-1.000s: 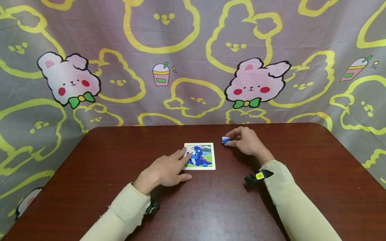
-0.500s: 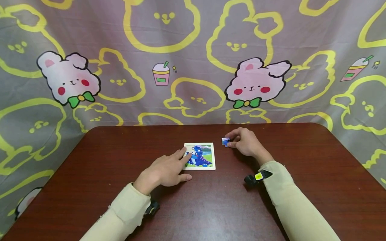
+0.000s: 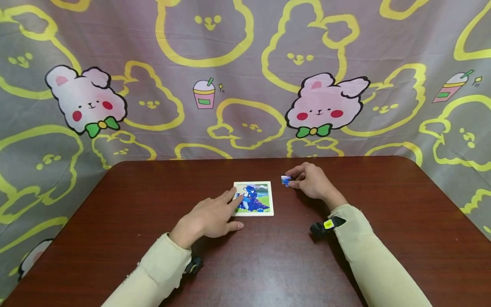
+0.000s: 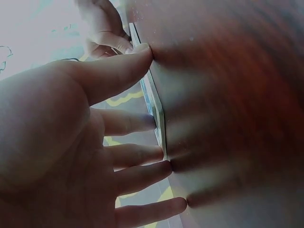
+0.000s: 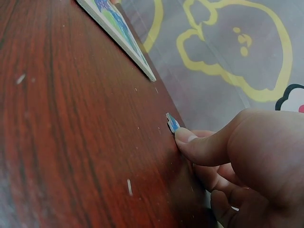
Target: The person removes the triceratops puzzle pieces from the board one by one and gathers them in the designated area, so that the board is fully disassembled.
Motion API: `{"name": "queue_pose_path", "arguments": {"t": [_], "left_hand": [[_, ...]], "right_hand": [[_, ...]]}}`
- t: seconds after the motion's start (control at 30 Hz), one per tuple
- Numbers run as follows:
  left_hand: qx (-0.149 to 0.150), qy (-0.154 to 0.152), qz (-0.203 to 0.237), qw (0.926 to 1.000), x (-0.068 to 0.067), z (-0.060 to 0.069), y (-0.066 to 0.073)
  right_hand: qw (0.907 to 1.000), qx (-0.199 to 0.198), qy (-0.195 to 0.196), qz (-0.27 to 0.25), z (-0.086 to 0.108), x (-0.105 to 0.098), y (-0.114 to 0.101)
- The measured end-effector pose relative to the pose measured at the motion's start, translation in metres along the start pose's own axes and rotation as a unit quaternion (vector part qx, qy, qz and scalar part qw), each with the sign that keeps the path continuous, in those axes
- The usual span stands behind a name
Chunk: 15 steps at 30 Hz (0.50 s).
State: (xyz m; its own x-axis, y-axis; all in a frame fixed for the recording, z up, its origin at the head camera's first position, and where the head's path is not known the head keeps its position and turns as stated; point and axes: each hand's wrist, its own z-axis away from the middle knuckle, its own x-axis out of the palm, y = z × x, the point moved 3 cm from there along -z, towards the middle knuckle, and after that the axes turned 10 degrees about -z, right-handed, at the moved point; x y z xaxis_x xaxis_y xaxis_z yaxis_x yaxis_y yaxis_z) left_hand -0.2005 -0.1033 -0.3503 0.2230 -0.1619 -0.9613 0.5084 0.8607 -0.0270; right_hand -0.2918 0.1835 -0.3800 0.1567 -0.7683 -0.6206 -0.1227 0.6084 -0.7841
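Note:
A square jigsaw puzzle [image 3: 262,204] with a white frame and a blue dinosaur picture lies flat on the table. Its upper left corner shows a pale bare patch of the tray. My left hand [image 3: 211,217] rests on the puzzle's left side with fingers spread, its thumb on the table below the frame; the left wrist view shows the fingertips along the edge [image 4: 159,111]. Right of the puzzle, my right hand [image 3: 315,181] pinches a small blue and white jigsaw piece [image 3: 285,181] between thumb and finger. The right wrist view shows that piece [image 5: 172,123] tilted just above the wood.
The dark red wooden table [image 3: 264,260] runs back to a grey curtain [image 3: 245,76] with yellow cartoon outlines and bunny faces. Each wrist wears a black strap; the right strap [image 3: 326,226] carries a yellow label.
Both hands stay almost in place. The jigsaw piece in the right hand has shifted very slightly, and the head view has drifted a little.

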Motion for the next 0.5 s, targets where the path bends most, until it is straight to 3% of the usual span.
{"name": "queue_pose_path", "arguments": {"t": [0.5], "left_hand": [[-0.001,-0.003,0.0,1.0,-0.0004,0.0002,-0.0004]], "right_hand": [[0.9999,-0.005,-0.011,-0.008,0.0004,-0.0021,-0.0018]]}}
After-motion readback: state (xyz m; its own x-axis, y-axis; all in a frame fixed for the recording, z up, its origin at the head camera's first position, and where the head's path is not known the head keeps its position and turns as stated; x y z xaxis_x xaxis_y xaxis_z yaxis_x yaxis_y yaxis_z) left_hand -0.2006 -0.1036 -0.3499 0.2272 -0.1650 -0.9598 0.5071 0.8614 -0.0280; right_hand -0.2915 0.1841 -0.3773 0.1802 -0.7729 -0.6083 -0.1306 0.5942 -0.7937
